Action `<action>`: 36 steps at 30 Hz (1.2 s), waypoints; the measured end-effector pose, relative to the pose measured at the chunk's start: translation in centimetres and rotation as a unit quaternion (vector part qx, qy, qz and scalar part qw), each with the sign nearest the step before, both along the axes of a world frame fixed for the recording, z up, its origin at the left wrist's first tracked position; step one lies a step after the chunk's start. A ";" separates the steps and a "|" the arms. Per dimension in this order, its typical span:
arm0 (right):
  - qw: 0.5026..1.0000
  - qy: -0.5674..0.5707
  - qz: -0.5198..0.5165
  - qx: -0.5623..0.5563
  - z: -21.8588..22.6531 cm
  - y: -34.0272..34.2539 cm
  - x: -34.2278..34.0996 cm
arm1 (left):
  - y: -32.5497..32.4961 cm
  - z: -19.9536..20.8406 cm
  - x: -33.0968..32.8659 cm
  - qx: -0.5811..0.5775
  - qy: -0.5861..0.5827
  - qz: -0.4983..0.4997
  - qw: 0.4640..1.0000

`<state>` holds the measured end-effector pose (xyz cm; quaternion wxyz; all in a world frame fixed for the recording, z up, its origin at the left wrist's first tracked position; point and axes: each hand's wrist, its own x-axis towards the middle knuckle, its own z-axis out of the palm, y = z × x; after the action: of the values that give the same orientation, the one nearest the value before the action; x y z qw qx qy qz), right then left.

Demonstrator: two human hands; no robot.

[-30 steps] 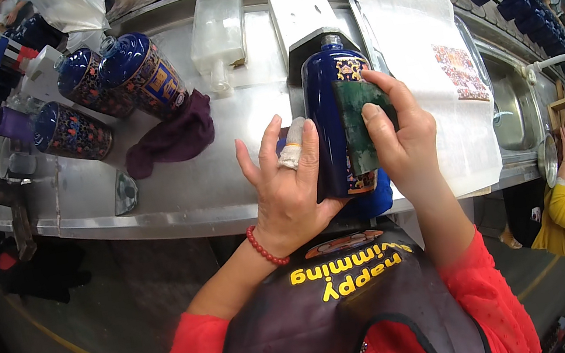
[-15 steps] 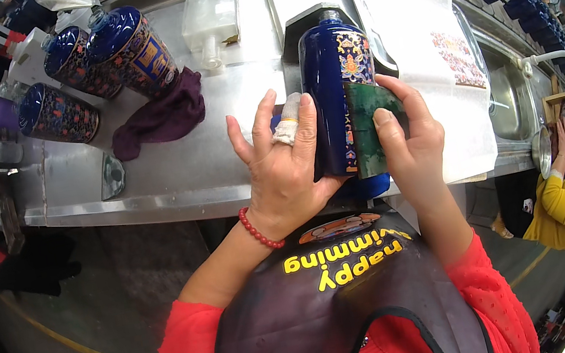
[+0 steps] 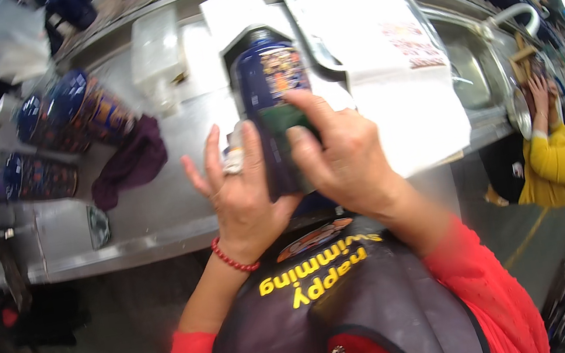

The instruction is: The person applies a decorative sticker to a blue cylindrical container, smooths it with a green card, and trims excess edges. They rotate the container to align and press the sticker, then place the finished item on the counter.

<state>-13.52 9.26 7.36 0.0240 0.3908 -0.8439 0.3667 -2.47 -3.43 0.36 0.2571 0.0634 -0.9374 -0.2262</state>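
Note:
A dark blue bottle point(image 3: 253, 80) with a colourful floral label point(image 3: 282, 72) lies back in a dark angled cradle point(image 3: 230, 54), its neck pointing away from me. My left hand point(image 3: 239, 191) grips the lower left side, with the thumb at the base and the index finger along the glass. Its other fingers are spread, and one wears a whitish wrapping point(image 3: 233, 158). Across the bottle's front, my right hand point(image 3: 350, 154) presses a flat dark green sheet point(image 3: 278, 120) with thumb and forefinger. That hand covers part of the sheet and the lower label.
Left on the metal bench stand several decorated blue bottles point(image 3: 88, 108), beside a purple cloth point(image 3: 135, 164). A clear bottle-shaped piece point(image 3: 156, 55) lies behind. To the right are a white sheet point(image 3: 390, 106) with printed pieces and a sink point(image 3: 462, 64). A yellow-sleeved person point(image 3: 556, 160) works far right.
My right hand and the green sheet have moved from the bottle's right edge leftward over its front. The whole view has shifted, and the picture is blurrier. The left hand keeps its place on the bottle.

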 end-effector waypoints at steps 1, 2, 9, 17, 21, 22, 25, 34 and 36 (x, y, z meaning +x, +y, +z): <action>0.999 0.005 0.025 -0.034 0.2 0.0 0.0 | 0.0 0.0 0.1 -0.003 -0.014 0.000 1.000; 0.998 -0.036 0.037 -0.019 0.3 0.2 0.0 | 0.1 -0.1 0.0 -0.004 -0.010 -0.003 1.000; 0.919 -0.277 0.098 -0.264 -0.6 8.9 -8.0 | -0.1 -0.7 0.0 -0.015 -0.020 -0.014 1.000; 0.947 0.077 -0.165 0.266 -7.0 19.6 -28.8 | -0.3 -1.4 0.1 -0.014 -0.020 -0.018 1.000; 0.898 0.035 -0.166 0.406 -9.9 20.5 -32.4 | -0.5 -1.6 0.1 -0.018 -0.015 -0.028 0.999; 0.907 0.053 -0.121 0.400 -10.4 21.0 -33.5 | -0.5 -1.7 0.0 -0.023 -0.019 -0.027 0.999; 0.941 0.077 -0.201 0.263 -11.9 25.1 -38.6 | -0.4 -1.9 0.0 -0.022 -0.021 -0.022 0.999; 0.635 -0.485 -0.565 -0.207 -17.5 39.2 -41.6 | -0.6 -2.7 0.2 0.002 -0.017 -0.036 0.999; 0.761 -0.498 -0.327 -0.257 -15.0 36.8 -40.3 | -0.6 -2.8 0.3 -0.003 -0.009 -0.040 0.999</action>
<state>-53.80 46.11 -7.63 -0.1816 -0.1678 -0.6876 0.6827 -2.22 -4.06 -2.41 0.2399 0.0275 -0.9420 -0.2330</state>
